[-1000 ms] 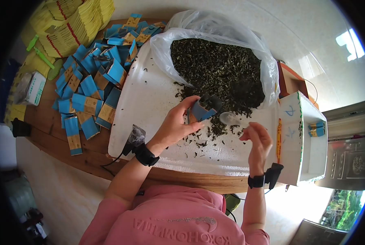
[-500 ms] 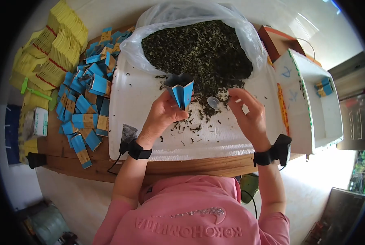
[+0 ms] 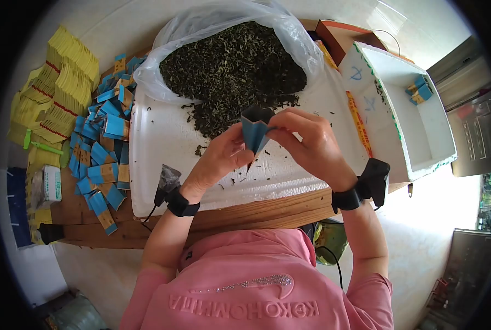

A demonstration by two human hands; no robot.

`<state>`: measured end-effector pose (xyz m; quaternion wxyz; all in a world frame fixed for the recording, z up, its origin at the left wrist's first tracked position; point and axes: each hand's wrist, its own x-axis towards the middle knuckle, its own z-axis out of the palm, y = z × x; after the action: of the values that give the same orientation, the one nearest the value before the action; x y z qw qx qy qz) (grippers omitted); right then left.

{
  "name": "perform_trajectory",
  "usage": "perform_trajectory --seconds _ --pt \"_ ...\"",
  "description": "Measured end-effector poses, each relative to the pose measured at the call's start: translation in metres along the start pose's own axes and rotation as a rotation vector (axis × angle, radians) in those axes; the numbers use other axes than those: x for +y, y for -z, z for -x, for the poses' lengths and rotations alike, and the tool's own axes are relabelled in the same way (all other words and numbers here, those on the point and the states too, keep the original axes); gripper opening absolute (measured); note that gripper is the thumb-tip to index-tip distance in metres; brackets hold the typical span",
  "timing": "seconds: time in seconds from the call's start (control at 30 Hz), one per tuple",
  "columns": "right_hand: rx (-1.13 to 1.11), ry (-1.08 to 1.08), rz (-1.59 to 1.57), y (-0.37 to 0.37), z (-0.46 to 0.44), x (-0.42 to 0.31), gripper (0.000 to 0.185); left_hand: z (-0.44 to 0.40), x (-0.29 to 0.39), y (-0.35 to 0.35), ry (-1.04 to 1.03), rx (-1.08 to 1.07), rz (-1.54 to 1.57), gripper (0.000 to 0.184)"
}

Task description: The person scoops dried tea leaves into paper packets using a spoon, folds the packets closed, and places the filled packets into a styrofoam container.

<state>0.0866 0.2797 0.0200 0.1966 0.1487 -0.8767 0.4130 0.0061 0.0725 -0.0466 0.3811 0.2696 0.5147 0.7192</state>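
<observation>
A small blue paper packet with an open top is held over the white foam tray. My left hand is closed around its lower left side. At its upper right edge, the fingers and thumb of my right hand pinch the paper. Just beyond the packet, dried dark leaves, which look like tea, fill an open clear plastic bag and spill onto the tray. How full the packet is I cannot tell.
Many flat blue-and-brown packets lie piled left of the tray. Yellow stacks of folded paper stand beyond them, near a green plastic strip. On the right are a white foam box with packets inside and an orange-brown box.
My right hand has moved left and now grips the packet's edge. The small clear plastic scoop near it before is no longer visible. The camera view has shifted, moving the table's things leftward.
</observation>
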Motion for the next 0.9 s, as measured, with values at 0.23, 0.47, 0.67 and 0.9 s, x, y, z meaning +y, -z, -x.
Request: perform_trajectory --seconds 0.23,0.47,0.67,0.9 --pt "0.059 0.025 0.074 -0.001 0.01 0.002 0.012 -0.009 -0.01 -0.011 -0.009 0.075 -0.008 0.056" --pt "0.085 0.025 0.106 0.018 0.011 -0.001 0.013 0.0 -0.022 -0.005 -0.23 0.124 -0.621 0.057" --pt "0.165 0.025 0.35 0.081 0.026 -0.015 0.013 0.002 -0.024 -0.005 -0.169 0.187 -0.747 0.039" --pt "0.348 -0.328 0.434 0.168 0.067 -0.025 0.011 0.001 -0.035 0.0 -0.145 0.196 -0.777 0.027"
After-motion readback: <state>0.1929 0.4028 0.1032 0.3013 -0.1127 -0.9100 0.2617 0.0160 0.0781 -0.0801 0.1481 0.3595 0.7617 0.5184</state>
